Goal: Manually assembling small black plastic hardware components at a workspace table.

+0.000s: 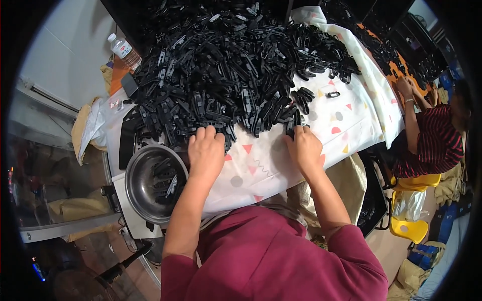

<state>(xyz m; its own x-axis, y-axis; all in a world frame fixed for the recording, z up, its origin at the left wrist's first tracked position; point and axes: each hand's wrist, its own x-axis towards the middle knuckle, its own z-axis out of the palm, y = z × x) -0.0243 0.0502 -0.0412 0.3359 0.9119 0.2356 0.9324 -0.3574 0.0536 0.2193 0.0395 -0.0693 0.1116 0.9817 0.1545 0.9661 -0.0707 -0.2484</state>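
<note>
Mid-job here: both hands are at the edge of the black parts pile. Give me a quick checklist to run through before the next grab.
1. Left hand on the black parts pile: ok, fingers rest on its near edge.
2. Right hand on parts: ok, fingertips among pieces at the pile's edge.
3. Firm grasp of a piece: cannot tell, fingers hide it.
4. Metal bowl within reach: ok, beside the left hand, some parts inside.
5. Patterned cloth bare between the hands: ok.

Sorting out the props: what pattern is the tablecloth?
White tablecloth with scattered coloured triangles and dots; head view.
</note>
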